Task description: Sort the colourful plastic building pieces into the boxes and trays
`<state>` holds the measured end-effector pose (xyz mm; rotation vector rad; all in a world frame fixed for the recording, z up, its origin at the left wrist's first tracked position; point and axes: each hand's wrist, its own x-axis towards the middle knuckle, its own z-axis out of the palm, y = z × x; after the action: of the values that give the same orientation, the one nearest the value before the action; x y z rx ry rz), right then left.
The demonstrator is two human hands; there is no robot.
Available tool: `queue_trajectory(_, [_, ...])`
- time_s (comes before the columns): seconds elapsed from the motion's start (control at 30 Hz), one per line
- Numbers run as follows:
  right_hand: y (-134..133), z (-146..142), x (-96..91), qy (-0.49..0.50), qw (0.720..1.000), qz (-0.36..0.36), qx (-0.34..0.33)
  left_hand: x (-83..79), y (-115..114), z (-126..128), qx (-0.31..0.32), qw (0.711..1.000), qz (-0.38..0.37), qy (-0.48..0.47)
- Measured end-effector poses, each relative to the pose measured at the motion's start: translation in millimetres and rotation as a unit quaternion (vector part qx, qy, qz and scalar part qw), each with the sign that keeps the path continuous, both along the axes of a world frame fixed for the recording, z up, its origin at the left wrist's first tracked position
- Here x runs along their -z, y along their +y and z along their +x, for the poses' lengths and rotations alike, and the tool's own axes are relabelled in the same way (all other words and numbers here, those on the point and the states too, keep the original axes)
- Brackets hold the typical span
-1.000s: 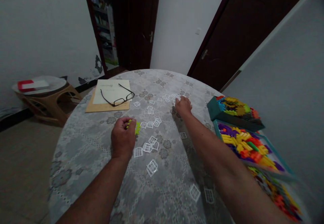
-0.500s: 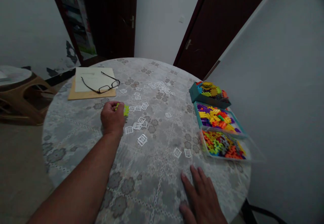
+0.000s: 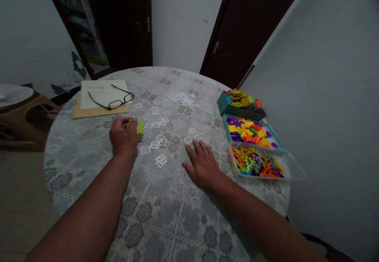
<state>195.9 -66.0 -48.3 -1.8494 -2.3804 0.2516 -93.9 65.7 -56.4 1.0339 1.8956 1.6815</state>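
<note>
On the left side of the table, my left hand (image 3: 123, 136) is closed around a yellow-green plastic building piece (image 3: 140, 127) with notched edges. Small white lattice window pieces (image 3: 148, 125) lie just right of it, and more of them (image 3: 154, 145) are scattered a little nearer to me. My right hand (image 3: 203, 164) rests low over the tablecloth, palm down, fingers stretched out and apart. Its fingertips are at two white window pieces (image 3: 188, 140); whether they press on them I cannot tell. Another white window piece (image 3: 192, 131) lies just beyond.
Along the right edge stand a teal box of gear-like pieces (image 3: 241, 112), a tray of yellow and purple pieces (image 3: 250, 133) and a clear-sided tray of mixed pieces (image 3: 233, 163). Glasses (image 3: 115, 104) lie on papers (image 3: 89, 92) at the far left. A heap of white window pieces (image 3: 186, 100) lies farther back.
My right hand has moved forward and left from the near right of the table, and two white window pieces have shifted forward with it. My left hand keeps its hold.
</note>
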Motion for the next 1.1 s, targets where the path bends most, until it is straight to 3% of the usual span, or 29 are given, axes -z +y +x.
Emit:
queue_trajectory(0.13, [95,-10,-11.9,-0.024,0.999,0.005,0.025,-2.3,-1,3,-0.001,1.0,0.022,-0.017])
queue_trajectory(0.23, [123,-23,-18.2,-0.013,0.996,0.035,0.084,-0.9,0,3,-0.002,0.999,0.018,-0.03])
queue_trajectory(0.3, [110,-37,-19.9,0.018,0.996,0.07,0.058,0.6,1,1,-0.003,0.999,0.016,-0.044])
queue_trajectory(0.33, [95,-45,-20.1,0.04,0.995,0.087,0.013,1.2,2,1,-0.004,0.999,0.014,-0.05])
queue_trajectory(0.43, [39,-68,-18.9,0.103,0.971,0.109,-0.185,0.9,3,-2,-0.004,0.997,0.008,-0.075])
queue_trajectory(0.53, [-2,-82,-16.6,0.097,0.929,0.073,-0.35,-2.1,2,-3,-0.011,0.994,0.016,-0.106])
queue_trajectory(0.67, [-1,-87,-12.9,0.063,0.908,0.034,-0.412,-5.2,0,-3,-0.022,0.989,0.034,-0.139])
queue_trajectory(0.83, [66,-79,-10.4,0.03,0.942,0.011,-0.333,-3.4,-1,-2,-0.013,0.99,0.031,-0.139])
queue_trajectory(1.0, [151,-67,-17.8,-0.024,0.985,0.023,-0.166,-3.3,-2,-2,-0.008,0.99,0.016,-0.14])
queue_trajectory(1.1, [162,-72,-20.2,0.001,0.992,0.073,-0.104,-5.1,-3,-2,-0.017,0.991,0.017,-0.135])
